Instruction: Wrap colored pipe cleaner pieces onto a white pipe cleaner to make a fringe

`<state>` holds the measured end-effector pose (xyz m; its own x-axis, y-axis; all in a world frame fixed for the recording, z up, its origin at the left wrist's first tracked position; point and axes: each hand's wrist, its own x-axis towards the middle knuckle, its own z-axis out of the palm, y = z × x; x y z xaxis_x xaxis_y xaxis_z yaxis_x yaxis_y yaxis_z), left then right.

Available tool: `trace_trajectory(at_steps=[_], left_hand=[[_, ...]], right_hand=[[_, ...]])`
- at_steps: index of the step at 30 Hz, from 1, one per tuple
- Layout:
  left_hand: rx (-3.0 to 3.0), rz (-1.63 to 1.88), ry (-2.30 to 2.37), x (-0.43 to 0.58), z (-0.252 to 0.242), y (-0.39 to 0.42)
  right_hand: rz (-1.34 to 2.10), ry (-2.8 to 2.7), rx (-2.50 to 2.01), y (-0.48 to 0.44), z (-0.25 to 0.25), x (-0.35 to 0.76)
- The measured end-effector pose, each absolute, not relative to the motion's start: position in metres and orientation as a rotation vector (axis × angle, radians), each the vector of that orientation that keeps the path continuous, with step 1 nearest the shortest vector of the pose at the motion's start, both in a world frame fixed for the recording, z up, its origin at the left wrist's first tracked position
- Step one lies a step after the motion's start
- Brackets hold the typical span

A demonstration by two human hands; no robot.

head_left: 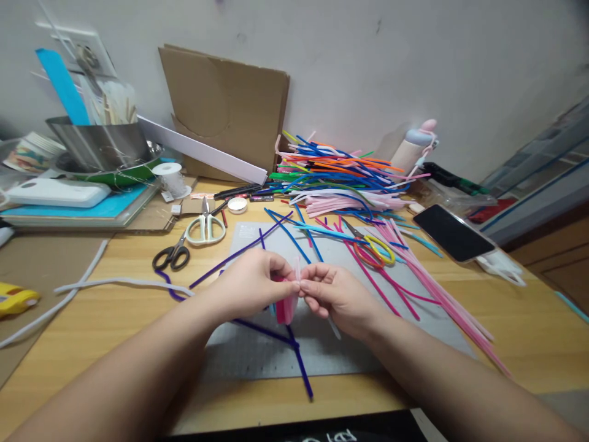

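Over the grey mat [354, 362], both hands meet with their thumbs and fingertips pinched together. My left hand [253, 279] is closed on a pink pipe-cleaner piece [286, 309], which hangs below the fingers in bright and pale pink strands. A pale pink end [297, 267] sticks up between the two thumbs. My right hand [338, 298] pinches at that same spot; its lower fingers are curled. A whitish pipe cleaner [335, 328] shows below the right hand. Dark purple pipe cleaners [301, 367] lie under and around the hands. Fingers hide part of the pink piece.
Behind the mat lies a heap of coloured pipe cleaners [331, 175]. White-handled scissors [205, 228], black-handled scissors [172, 255] and red-yellow scissors [375, 250] lie about. A phone [453, 232] and long pink pipe cleaners [442, 298] are at right. Cardboard [225, 110] leans on the wall.
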<state>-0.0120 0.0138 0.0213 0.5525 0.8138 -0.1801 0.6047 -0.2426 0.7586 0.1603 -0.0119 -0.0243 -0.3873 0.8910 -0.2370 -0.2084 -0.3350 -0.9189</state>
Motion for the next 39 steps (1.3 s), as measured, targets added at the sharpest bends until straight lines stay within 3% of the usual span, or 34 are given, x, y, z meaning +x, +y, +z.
trace_trajectory(at_steps=[14,16,19,21,23,26,31,39], left_hand=[[1.807,0.24,1.128,-0.013,0.011,0.021],[1.814,0.213,1.142,-0.014,0.013,0.02],[1.839,0.186,1.175,-0.013,0.015,0.02],[1.878,0.179,1.187,-0.013,0.015,0.019],[1.899,0.172,1.21,-0.014,0.014,0.02],[1.92,0.198,1.251,-0.015,0.013,0.021],[1.894,0.235,1.203,-0.016,0.01,0.023],[1.865,0.423,1.161,-0.017,0.005,0.027]], right_hand=[[1.609,-1.38,-1.08,-0.014,-0.025,0.157],[1.369,-1.661,-1.157,-0.009,-0.016,0.165],[0.657,-1.884,-1.323,0.006,0.003,0.196],[0.256,-1.882,-1.581,0.02,0.011,0.226],[0.077,-1.893,-1.955,0.034,0.01,0.257],[0.078,-1.972,-2.337,0.047,-0.005,0.288],[0.172,-2.128,-2.442,0.054,-0.027,0.295],[0.064,-2.211,-2.624,0.072,0.002,0.303]])
